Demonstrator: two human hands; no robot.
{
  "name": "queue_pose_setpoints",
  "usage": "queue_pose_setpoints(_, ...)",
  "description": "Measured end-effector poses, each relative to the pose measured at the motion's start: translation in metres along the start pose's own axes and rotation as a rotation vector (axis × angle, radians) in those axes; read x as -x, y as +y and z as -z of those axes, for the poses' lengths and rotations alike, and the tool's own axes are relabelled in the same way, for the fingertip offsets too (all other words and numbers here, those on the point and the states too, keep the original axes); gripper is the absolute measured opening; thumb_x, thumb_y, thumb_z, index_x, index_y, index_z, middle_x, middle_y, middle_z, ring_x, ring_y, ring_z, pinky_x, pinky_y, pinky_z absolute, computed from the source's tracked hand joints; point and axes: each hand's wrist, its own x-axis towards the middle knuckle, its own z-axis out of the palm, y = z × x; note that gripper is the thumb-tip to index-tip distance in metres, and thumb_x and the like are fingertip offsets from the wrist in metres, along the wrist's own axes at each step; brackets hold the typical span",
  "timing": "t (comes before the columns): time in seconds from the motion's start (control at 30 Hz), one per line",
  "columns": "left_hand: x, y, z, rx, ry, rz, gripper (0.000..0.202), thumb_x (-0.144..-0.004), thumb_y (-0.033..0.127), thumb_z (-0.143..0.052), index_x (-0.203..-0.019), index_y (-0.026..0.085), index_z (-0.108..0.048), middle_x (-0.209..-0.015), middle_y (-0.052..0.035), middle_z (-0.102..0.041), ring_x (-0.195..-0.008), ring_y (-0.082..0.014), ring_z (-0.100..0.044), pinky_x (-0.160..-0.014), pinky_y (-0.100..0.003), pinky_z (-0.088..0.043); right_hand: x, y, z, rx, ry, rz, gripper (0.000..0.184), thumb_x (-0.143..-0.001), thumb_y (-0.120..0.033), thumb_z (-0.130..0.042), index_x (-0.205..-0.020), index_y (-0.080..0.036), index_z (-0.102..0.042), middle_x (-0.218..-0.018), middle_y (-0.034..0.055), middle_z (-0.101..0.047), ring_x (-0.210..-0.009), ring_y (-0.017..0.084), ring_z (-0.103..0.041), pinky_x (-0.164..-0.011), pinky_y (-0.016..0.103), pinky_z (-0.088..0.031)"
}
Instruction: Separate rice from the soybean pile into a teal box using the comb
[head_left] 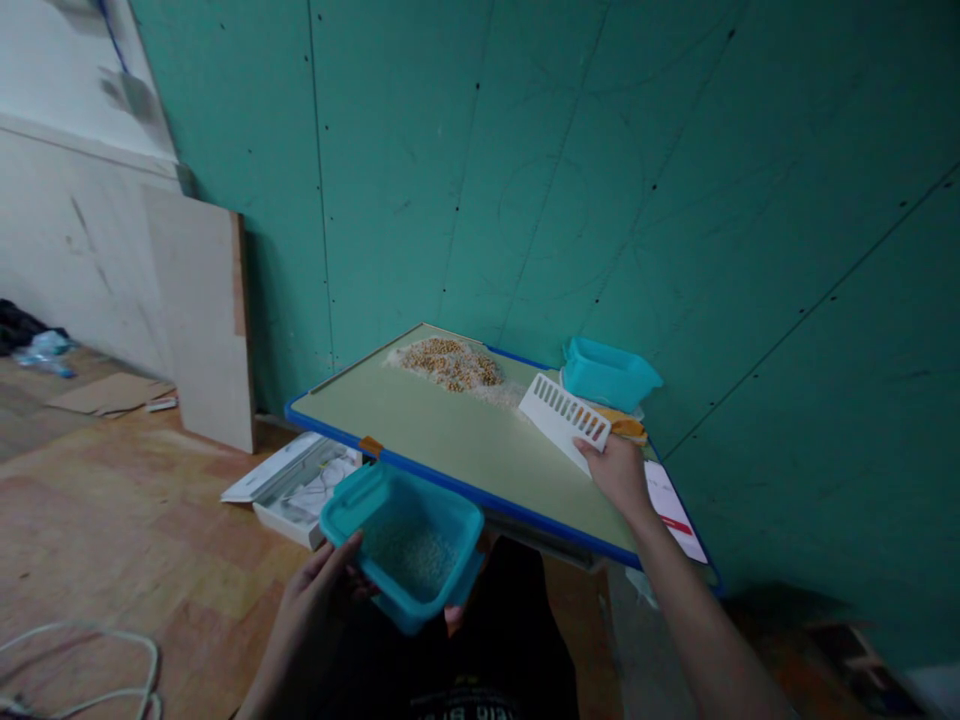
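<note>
My left hand (324,582) grips a teal plastic tub (405,540) from below, holding it just under the near edge of a small green table with a blue rim (420,473). White grains lie in the tub's bottom. My right hand (619,470) rests on the table and holds a white slotted scoop-like tray (564,416) by its near corner. A pile of yellow-brown kernels mixed with white grains (453,363) lies at the table's far side, to the left of the scoop.
A second teal tub (609,372) stands at the table's far right corner beside a yellow thing (627,424). A paper with red print (672,508) lies at the right edge. An open white box (294,488) sits on the wooden floor. A green wall stands close behind.
</note>
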Motion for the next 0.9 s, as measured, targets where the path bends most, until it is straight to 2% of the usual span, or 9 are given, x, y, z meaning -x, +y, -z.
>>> queue_pose_setpoints(0.27,0.0,-0.001,0.0,0.07,-0.01,0.011,0.042,-0.049,0.046,-0.097,-0.069,0.018,-0.072,-0.052,0.0029,-0.06,-0.047,-0.0129,-0.059,-0.047,-0.022,-0.052,-0.018,-0.026,-0.019,-0.02,-0.087,0.025,0.017,-0.088,-0.026,-0.067,-0.094,-0.016,-0.079,-0.103,0.0158,-0.079,-0.099,0.028,-0.074,-0.077,0.029,-0.051)
queue_pose_setpoints(0.5,-0.01,-0.008,0.009,0.058,-0.035,0.019,0.039,-0.054,0.043,-0.095,-0.065,0.017,-0.068,-0.053,0.0021,-0.062,-0.047,-0.0147,-0.061,-0.047,-0.024,-0.053,-0.034,-0.046,-0.033,0.005,-0.147,0.052,0.019,-0.09,-0.027,-0.067,-0.095,-0.015,-0.079,-0.101,0.0153,-0.079,-0.095,0.026,-0.075,-0.076,0.027,-0.051)
queue_pose_setpoints(0.63,-0.015,-0.012,0.014,0.066,-0.042,0.03,0.039,-0.054,0.042,-0.095,-0.063,0.016,-0.068,-0.052,0.002,-0.062,-0.046,-0.015,-0.06,-0.047,-0.026,-0.054,-0.042,-0.056,-0.041,0.055,-0.171,0.059,0.022,-0.091,-0.03,-0.066,-0.097,-0.014,-0.08,-0.101,0.0166,-0.079,-0.096,0.026,-0.075,-0.074,0.027,-0.05)
queue_pose_setpoints(0.77,-0.009,-0.008,0.009,0.073,-0.073,0.034,0.036,-0.059,0.041,-0.094,-0.066,0.016,-0.069,-0.053,0.0029,-0.062,-0.048,-0.0136,-0.06,-0.048,-0.024,-0.053,-0.049,-0.06,-0.047,0.106,-0.172,0.095,0.026,-0.091,-0.036,-0.067,-0.093,-0.014,-0.08,-0.096,0.0176,-0.079,-0.092,0.028,-0.076,-0.071,0.027,-0.05)
queue_pose_setpoints(0.9,-0.005,-0.002,0.002,0.077,-0.014,0.06,0.044,-0.046,0.043,-0.098,-0.06,0.017,-0.066,-0.049,0.0038,-0.059,-0.045,-0.0131,-0.058,-0.045,-0.023,-0.05,-0.054,-0.06,-0.05,0.114,-0.182,0.119,0.03,-0.091,-0.039,-0.067,-0.088,-0.013,-0.08,-0.09,0.0171,-0.079,-0.085,0.027,-0.076,-0.067,0.027,-0.05)
